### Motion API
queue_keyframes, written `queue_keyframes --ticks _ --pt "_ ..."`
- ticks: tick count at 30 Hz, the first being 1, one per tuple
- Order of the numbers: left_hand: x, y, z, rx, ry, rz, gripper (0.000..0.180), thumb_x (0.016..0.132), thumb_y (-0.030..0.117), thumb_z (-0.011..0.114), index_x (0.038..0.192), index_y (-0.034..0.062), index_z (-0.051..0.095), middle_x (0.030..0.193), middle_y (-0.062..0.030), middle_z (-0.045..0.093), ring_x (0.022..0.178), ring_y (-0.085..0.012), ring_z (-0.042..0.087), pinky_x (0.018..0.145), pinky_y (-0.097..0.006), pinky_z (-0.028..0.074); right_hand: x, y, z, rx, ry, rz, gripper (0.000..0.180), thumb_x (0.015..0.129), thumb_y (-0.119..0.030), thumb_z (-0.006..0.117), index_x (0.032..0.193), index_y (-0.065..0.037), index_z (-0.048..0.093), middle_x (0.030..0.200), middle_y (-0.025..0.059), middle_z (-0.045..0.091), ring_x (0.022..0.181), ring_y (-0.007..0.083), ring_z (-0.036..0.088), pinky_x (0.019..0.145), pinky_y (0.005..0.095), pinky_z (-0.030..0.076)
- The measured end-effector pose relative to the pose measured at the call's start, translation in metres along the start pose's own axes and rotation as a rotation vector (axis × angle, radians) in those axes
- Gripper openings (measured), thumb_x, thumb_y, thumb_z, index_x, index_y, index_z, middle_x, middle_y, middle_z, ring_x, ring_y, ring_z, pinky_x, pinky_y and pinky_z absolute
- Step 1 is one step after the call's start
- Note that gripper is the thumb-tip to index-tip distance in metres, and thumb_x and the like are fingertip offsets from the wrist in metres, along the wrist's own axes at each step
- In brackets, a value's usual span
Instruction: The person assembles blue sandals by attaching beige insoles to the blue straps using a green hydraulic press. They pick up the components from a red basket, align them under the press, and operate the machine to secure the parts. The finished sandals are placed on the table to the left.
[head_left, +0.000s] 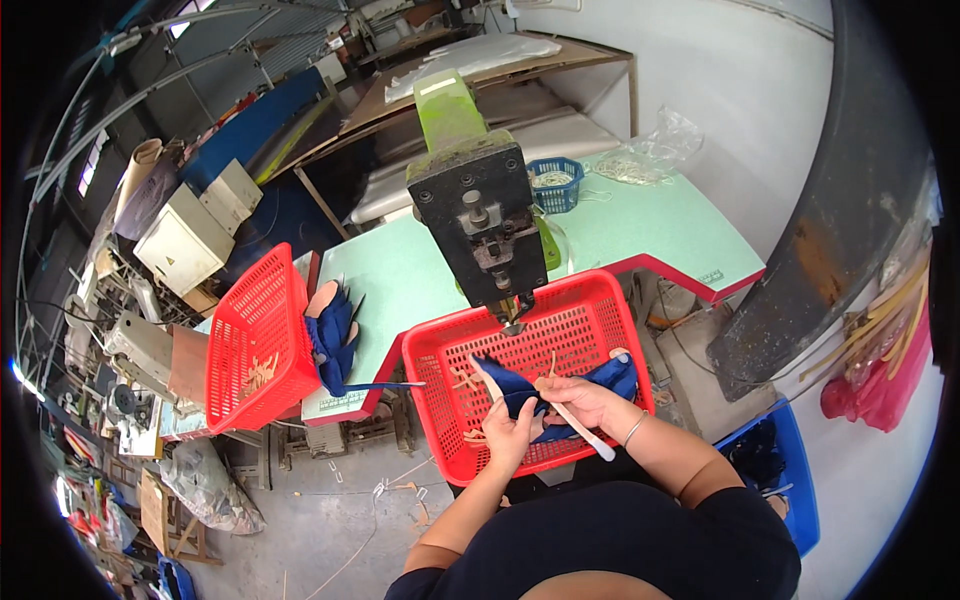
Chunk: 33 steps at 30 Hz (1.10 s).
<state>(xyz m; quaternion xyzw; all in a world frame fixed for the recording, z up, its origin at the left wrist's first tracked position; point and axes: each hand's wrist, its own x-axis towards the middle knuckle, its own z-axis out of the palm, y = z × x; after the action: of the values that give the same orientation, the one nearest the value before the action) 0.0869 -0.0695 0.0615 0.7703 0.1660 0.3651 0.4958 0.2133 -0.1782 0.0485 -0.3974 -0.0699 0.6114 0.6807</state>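
Over a red plastic basket [420, 400] my two hands are close together, working on one dark blue fabric piece [510, 385] with a pale edge, which looks like a shoe upper. My left hand [510, 432] pinches its lower left part. Thumb and fingers of my right hand [590, 405] are closed on its right part, and a pale strap [588, 436] hangs out below them. More blue pieces [615, 376] lie in the basket beside my right hand, along with tan scraps. Just beyond my hands is the head of a green and black machine [478, 215], its tip above the basket.
Left on the pale green table [395, 272] are a second red basket [262, 330] with tan strips and a pile of blue pieces [332, 335]. A small blue basket [557, 187] and a plastic bag [655, 150] stand behind. A blue bin [800, 480] is at my right.
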Motion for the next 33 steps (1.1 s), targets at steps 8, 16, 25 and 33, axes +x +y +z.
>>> queue_keyframes --ticks 8,16,25,33 --pt "0.001 -0.005 0.005 -0.084 0.033 0.046 0.007 0.077 0.005 0.067 0.082 0.0014 0.065 0.077 -0.0062 0.062 0.072 -0.0154 0.061 0.066 -0.027 0.047 -0.008 -0.003 0.007 0.022 -0.037 -0.159 0.02 0.086 -0.02 0.06 0.101 -0.006 0.059 0.084 -0.0029 0.059 0.071 0.0092 0.058 0.061 0.0227 0.047" --pt "0.007 -0.033 0.014 -0.381 0.196 -0.034 0.04 0.077 0.001 0.065 0.112 0.0009 0.045 0.116 -0.0088 0.046 0.105 -0.0162 0.047 0.088 -0.029 0.04 -0.025 -0.023 0.036 -1.293 0.354 -1.026 0.013 0.074 -0.017 0.066 0.079 -0.005 0.065 0.071 0.0082 0.059 0.069 0.024 0.058 0.065 0.0359 0.043" --pt "0.048 0.003 -0.031 0.697 -0.328 0.642 0.023 0.07 0.014 0.065 0.092 0.0088 0.061 0.073 -0.0025 0.055 0.086 -0.0208 0.056 0.092 -0.041 0.034 -0.015 -0.046 0.019 -1.41 0.271 -0.98 0.018 0.074 -0.019 0.067 0.087 -0.006 0.066 0.071 0.0071 0.061 0.072 0.0206 0.06 0.069 0.0327 0.046" --pt "-0.002 -0.022 0.018 -0.053 -0.132 0.044 0.032 0.081 0.01 0.064 0.11 0.0031 0.053 0.086 -0.0053 0.057 0.084 -0.0159 0.056 0.078 -0.027 0.042 -0.008 -0.037 0.024 -0.973 0.427 -1.047 0.012 0.078 -0.01 0.065 0.086 -0.001 0.063 0.077 0.0082 0.063 0.071 0.0133 0.06 0.064 0.0264 0.047"
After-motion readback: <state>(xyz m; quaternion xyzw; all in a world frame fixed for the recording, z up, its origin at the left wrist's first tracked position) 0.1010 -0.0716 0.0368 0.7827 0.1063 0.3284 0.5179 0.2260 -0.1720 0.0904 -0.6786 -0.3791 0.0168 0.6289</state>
